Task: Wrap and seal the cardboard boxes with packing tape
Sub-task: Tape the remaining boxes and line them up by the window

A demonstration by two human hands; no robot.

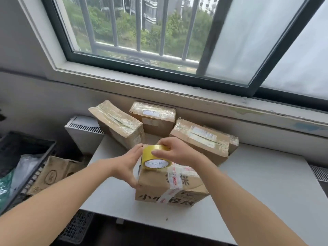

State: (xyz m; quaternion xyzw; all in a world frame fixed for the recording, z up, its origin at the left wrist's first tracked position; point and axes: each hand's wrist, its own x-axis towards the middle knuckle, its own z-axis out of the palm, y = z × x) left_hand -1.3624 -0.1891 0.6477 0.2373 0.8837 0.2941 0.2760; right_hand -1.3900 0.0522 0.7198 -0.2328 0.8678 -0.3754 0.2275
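Window (142,32) spans the back. White tabletop (266,183) below the sill. Three taped boxes (200,139) along far edge. Front box (170,192) near front edge, printed side facing person. Left hand (129,162) curls round box's left side, thumb against roll. Right hand (175,151) grips yellow tape roll (156,158) from above. Roll stands on rim at box's far-left top corner, core axis pointing toward person, label facing camera.

A white radiator (83,134) stood beyond the left hand (129,162), a black crate (35,144) sat farther out to its left, and a barred window (142,32) rose above.
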